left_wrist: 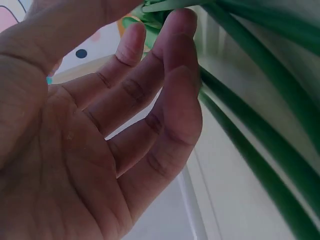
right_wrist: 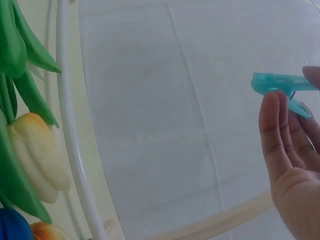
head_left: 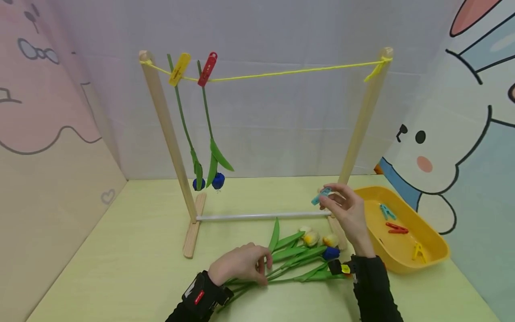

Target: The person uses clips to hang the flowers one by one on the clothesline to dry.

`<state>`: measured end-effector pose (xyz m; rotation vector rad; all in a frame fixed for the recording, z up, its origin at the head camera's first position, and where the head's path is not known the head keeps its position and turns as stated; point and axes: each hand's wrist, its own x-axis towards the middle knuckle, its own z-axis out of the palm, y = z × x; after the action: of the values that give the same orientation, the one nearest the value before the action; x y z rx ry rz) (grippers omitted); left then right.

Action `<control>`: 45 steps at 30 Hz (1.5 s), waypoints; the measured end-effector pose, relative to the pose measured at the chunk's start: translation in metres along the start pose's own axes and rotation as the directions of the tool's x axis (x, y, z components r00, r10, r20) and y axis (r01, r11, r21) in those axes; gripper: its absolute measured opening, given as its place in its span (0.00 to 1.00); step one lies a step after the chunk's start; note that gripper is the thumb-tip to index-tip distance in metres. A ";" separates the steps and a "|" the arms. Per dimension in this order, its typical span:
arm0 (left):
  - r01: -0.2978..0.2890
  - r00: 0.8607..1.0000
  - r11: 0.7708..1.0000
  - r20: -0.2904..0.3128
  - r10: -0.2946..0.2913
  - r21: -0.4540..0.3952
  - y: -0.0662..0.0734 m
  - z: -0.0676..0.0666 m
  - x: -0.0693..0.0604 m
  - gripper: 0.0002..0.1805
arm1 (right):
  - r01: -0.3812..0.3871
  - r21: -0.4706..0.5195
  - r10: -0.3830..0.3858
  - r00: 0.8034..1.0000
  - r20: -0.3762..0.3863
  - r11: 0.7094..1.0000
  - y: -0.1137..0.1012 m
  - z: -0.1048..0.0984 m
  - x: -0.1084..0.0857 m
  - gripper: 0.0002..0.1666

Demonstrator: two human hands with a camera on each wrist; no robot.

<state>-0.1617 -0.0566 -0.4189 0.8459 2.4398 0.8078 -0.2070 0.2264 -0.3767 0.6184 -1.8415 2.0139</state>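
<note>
My right hand (head_left: 348, 210) pinches a light blue clothespin (head_left: 321, 196) between thumb and fingertips, raised in front of the right post; the right wrist view shows the clothespin (right_wrist: 280, 84) side-on. My left hand (head_left: 243, 264) is at the stems of a bunch of artificial tulips (head_left: 297, 259) lying on the table. Its fingers are loosely bent, and thumb and index fingertip stand apart; in the left wrist view green stems (left_wrist: 260, 135) pass beside the fingers. The bunch has pale yellow heads (head_left: 310, 238) and a blue head (head_left: 331, 253).
A yellow cord (head_left: 281, 73) spans two wooden posts (head_left: 169, 138). A yellow clothespin (head_left: 179, 69) and a red clothespin (head_left: 207, 69) hold two blue tulips (head_left: 218, 180) upside down. A white bar (head_left: 263, 217) joins the posts low down. Several clothespins lie in the yellow tray (head_left: 436, 252) at right.
</note>
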 end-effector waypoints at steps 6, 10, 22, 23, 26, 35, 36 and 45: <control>-0.002 1.000 1.000 0.008 0.002 0.008 -0.002 0.003 0.002 0.13 | 0.014 0.000 -0.014 1.000 -0.015 1.000 0.004 -0.001 -0.001 0.14; -0.021 0.999 0.999 0.036 0.022 -0.028 -0.005 0.001 0.003 0.12 | 0.002 -0.019 -0.002 1.000 -0.011 1.000 0.003 -0.003 -0.001 0.15; -0.114 0.976 0.951 0.146 0.161 -0.287 -0.016 -0.005 0.000 0.04 | 0.032 0.052 -0.028 0.997 -0.078 0.998 -0.005 -0.008 -0.001 0.16; -0.124 0.972 0.947 0.156 0.176 -0.298 -0.017 -0.005 0.000 0.04 | 0.039 0.066 -0.033 0.995 -0.091 0.997 -0.005 -0.008 -0.001 0.15; -0.159 0.958 0.935 0.178 0.223 -0.318 -0.019 -0.006 0.001 0.05 | 0.054 0.092 -0.042 0.991 -0.128 0.994 -0.006 -0.009 0.000 0.15; -0.223 0.932 0.914 0.202 0.302 -0.338 -0.023 -0.012 0.000 0.13 | 0.041 0.104 -0.025 0.989 -0.145 0.994 -0.007 -0.014 0.000 0.13; -0.222 0.930 0.910 0.206 0.306 -0.349 -0.023 -0.013 -0.001 0.13 | 0.042 0.110 -0.027 0.991 -0.133 0.993 -0.008 -0.015 0.000 0.14; -0.206 0.919 0.863 0.213 0.333 -0.460 -0.029 -0.026 -0.006 0.16 | 0.096 0.233 -0.081 0.994 -0.072 0.968 -0.007 -0.024 0.001 0.14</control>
<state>-0.1836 -0.0890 -0.4175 1.0571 1.8105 1.1823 -0.2062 0.2508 -0.3720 0.6814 -1.5231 2.1837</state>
